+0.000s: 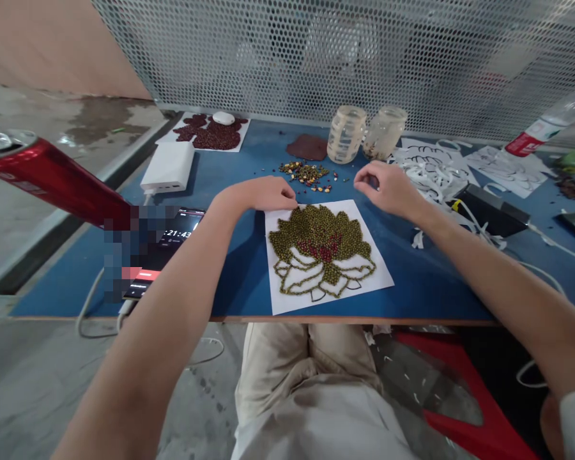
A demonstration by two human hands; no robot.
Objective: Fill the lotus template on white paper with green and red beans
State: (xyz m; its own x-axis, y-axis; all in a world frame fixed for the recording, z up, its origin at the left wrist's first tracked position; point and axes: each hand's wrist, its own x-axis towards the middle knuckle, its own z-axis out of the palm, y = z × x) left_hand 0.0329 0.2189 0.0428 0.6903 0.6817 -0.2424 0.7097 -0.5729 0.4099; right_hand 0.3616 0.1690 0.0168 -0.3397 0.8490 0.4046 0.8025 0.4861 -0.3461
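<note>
A white paper (287, 303) lies in front of me with a flower outline on it. Green beans (311, 223) fill the upper petals, and red beans (326, 253) mark the centre. My left hand (275, 193) rests with curled fingers at the paper's top left corner; whatever is in them is hidden. Past the upper right corner, my right hand (386, 185) hovers low over the table, thumb and fingertips pinched together. I cannot make out what is between them. A pile of mixed loose beans (304, 171) lies between my hands, just beyond the paper.
Two clear jars (345, 135) stand behind the beans. At left are a red can (52, 179), a phone (179, 230), a white power bank (168, 167) and a bean-covered sheet (211, 135). White strips (436, 182), a black box (491, 211) and a bottle (549, 128) are at right.
</note>
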